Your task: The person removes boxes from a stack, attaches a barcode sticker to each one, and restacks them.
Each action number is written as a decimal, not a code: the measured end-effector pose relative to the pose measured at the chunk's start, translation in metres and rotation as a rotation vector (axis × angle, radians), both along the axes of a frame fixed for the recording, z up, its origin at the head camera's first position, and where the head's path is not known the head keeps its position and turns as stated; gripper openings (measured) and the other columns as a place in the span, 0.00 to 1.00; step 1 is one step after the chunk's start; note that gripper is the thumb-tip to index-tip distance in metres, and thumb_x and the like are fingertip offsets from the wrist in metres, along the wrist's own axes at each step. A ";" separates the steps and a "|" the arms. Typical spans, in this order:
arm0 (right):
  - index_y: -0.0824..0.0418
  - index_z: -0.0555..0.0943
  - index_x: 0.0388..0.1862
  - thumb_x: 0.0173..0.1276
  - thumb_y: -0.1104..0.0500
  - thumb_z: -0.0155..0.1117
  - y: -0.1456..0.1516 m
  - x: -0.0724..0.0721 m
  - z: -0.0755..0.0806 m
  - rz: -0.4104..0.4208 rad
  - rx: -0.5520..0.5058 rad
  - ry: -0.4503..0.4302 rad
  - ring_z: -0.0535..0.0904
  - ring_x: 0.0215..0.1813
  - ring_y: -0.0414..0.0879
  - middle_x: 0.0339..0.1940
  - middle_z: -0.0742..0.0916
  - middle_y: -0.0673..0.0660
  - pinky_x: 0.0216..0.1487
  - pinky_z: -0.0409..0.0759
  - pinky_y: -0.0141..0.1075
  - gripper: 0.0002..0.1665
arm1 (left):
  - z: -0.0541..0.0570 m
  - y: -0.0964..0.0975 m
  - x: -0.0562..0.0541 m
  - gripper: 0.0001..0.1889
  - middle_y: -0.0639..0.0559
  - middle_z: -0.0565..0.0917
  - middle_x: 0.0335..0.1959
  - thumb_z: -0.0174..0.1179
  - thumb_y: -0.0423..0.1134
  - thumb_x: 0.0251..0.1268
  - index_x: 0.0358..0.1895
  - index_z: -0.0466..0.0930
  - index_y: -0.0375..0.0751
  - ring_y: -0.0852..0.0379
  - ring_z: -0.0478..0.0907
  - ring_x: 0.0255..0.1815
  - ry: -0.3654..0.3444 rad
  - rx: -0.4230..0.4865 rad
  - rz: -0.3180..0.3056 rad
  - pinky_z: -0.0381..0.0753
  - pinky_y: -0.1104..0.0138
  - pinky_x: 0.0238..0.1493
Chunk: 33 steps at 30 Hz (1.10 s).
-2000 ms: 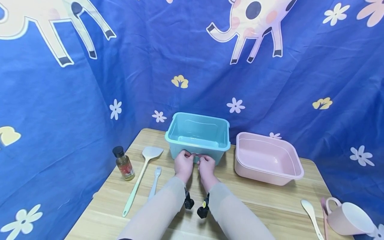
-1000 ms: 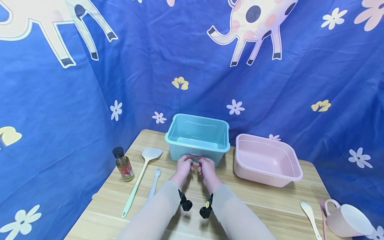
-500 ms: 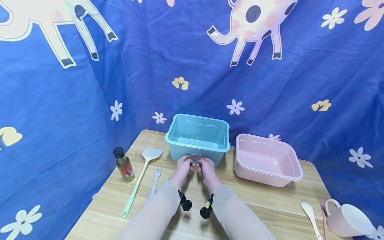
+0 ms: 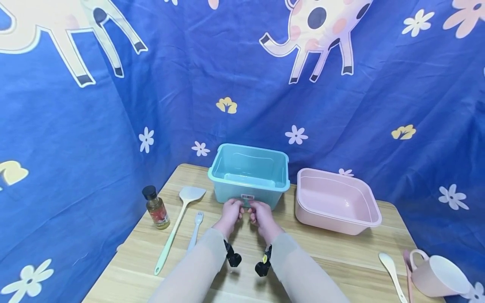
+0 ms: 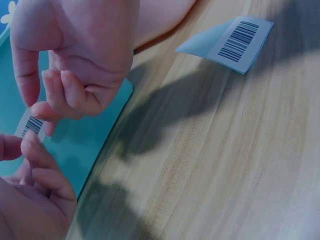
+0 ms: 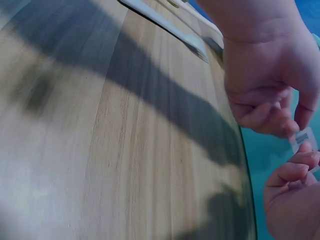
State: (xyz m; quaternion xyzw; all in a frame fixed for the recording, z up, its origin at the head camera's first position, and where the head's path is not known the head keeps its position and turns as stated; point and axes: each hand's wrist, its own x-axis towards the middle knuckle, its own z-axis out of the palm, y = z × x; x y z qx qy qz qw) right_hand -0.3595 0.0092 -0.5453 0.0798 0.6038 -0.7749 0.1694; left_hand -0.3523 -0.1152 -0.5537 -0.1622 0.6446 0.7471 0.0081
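A white barcode label [image 4: 248,196] shows in front of the front wall of a turquoise plastic basin [image 4: 251,187]. My left hand [image 4: 229,214] and right hand [image 4: 261,215] meet just below it, knuckles up. Seen from the left wrist, thumb and fingertips of the right hand [image 5: 75,55] pinch one end of the label [image 5: 33,123], and those of the left hand [image 5: 37,190] pinch the other. Whether its back touches the basin cannot be told. A folded pale sheet with another barcode [image 5: 240,40] lies on the table near the right forearm.
Left of my arms lie a fork [image 4: 196,227], a spatula [image 4: 182,214] and a dark-capped bottle [image 4: 156,208]. A pink basin [image 4: 337,202] stands right of the turquoise one. A white spoon [image 4: 392,271], a pink utensil [image 4: 408,269] and a tipped mug [image 4: 435,275] lie farther right.
Both hands have dropped slightly from the basin's rim and their fingertips now sit lower. The barcode face, hidden or seen edge-on before, now shows above them. The basin stays put.
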 end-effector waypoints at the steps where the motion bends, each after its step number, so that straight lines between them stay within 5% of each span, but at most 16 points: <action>1: 0.74 0.74 0.55 0.74 0.60 0.55 0.003 0.001 0.001 0.002 0.006 -0.001 0.66 0.15 0.34 0.21 0.77 0.49 0.17 0.64 0.25 0.19 | 0.001 0.000 0.001 0.05 0.50 0.73 0.19 0.50 0.31 0.68 0.39 0.71 0.31 0.61 0.66 0.15 -0.010 -0.010 0.010 0.64 0.72 0.16; 6: 0.61 0.72 0.27 0.72 0.57 0.58 0.034 0.004 0.006 -0.036 0.123 0.028 0.65 0.16 0.37 0.16 0.73 0.49 0.18 0.63 0.28 0.13 | 0.001 0.003 0.007 0.18 0.54 0.66 0.15 0.54 0.30 0.66 0.18 0.61 0.45 0.59 0.64 0.15 -0.029 -0.151 0.016 0.67 0.69 0.23; 10: 0.54 0.63 0.16 0.64 0.68 0.56 0.070 0.010 0.009 -0.114 0.249 0.055 0.67 0.17 0.41 0.13 0.71 0.50 0.19 0.65 0.30 0.20 | 0.000 0.009 0.014 0.22 0.54 0.61 0.15 0.56 0.26 0.62 0.15 0.57 0.47 0.57 0.61 0.18 -0.023 -0.300 -0.066 0.66 0.67 0.27; 16: 0.61 0.68 0.27 0.58 0.73 0.52 0.112 0.030 -0.003 -0.088 0.305 -0.020 0.70 0.17 0.39 0.16 0.74 0.51 0.18 0.70 0.27 0.09 | 0.000 0.024 0.034 0.02 0.42 0.79 0.28 0.56 0.23 0.61 0.34 0.74 0.30 0.55 0.76 0.23 -0.084 -0.239 -0.272 0.80 0.64 0.27; 21: 0.75 0.75 0.40 0.61 0.70 0.58 0.132 0.056 -0.016 0.005 0.335 -0.127 0.78 0.20 0.41 0.24 0.83 0.60 0.21 0.79 0.30 0.10 | -0.005 0.040 0.052 0.14 0.34 0.84 0.36 0.57 0.25 0.63 0.51 0.76 0.20 0.43 0.84 0.33 -0.118 -0.239 -0.401 0.85 0.56 0.36; 26: 0.77 0.76 0.45 0.63 0.68 0.60 0.140 0.080 -0.021 0.071 0.333 -0.133 0.85 0.27 0.47 0.33 0.87 0.64 0.28 0.84 0.37 0.14 | -0.008 0.057 0.061 0.11 0.36 0.85 0.33 0.59 0.25 0.62 0.47 0.78 0.23 0.50 0.83 0.26 -0.123 -0.276 -0.447 0.83 0.63 0.28; 33: 0.77 0.79 0.43 0.63 0.67 0.61 0.135 0.095 -0.026 0.116 0.300 -0.099 0.83 0.25 0.44 0.29 0.87 0.61 0.26 0.83 0.34 0.14 | -0.013 0.074 0.071 0.03 0.44 0.82 0.23 0.62 0.24 0.57 0.31 0.78 0.32 0.64 0.70 0.14 -0.125 -0.339 -0.439 0.68 0.75 0.16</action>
